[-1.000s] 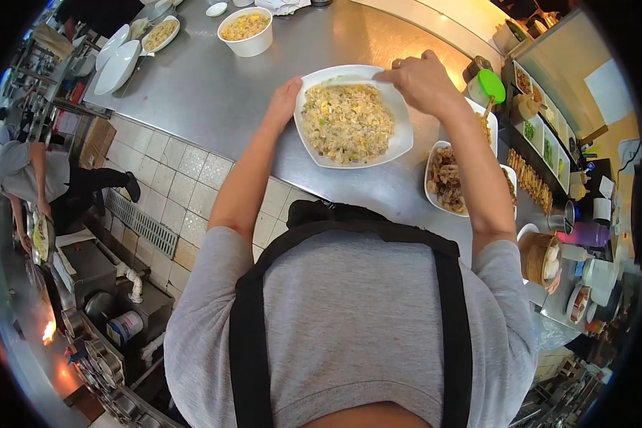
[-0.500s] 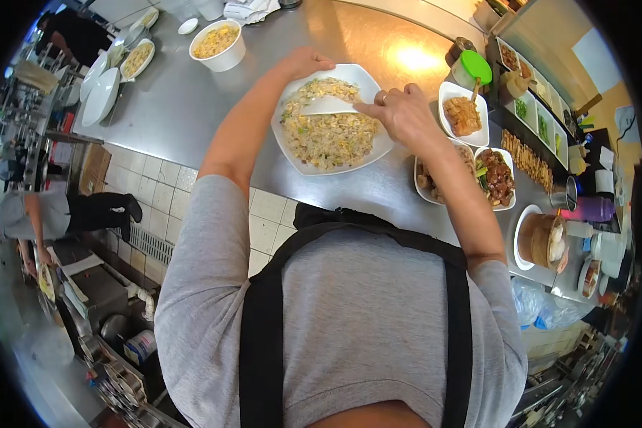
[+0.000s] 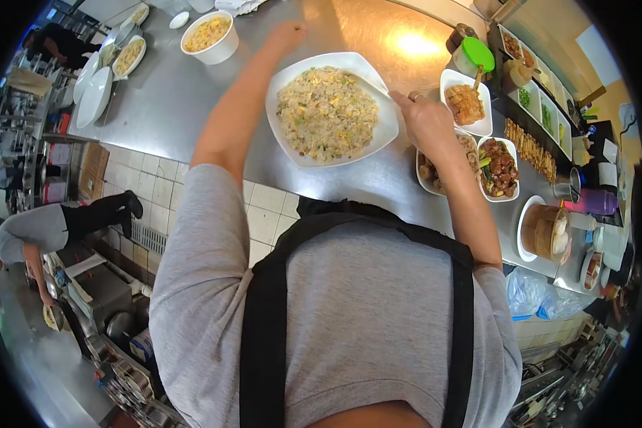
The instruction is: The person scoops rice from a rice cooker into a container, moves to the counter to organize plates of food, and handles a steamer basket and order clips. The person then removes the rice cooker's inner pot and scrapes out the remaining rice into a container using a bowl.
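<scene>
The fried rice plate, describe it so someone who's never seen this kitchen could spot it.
On the steel counter, find the big white plate between the person's hands. It is heaped with fried rice. It is far larger than the small dishes to its right, and flatter than the round rice bowl.

Person's wearing a plain grey short-sleeved cotton T-shirt [image 3: 349, 314] with wide black fabric apron straps [image 3: 264, 335] running down over both shoulders. There's a thin ring [image 3: 411, 96] on one right-hand finger, forearms bare.
</scene>
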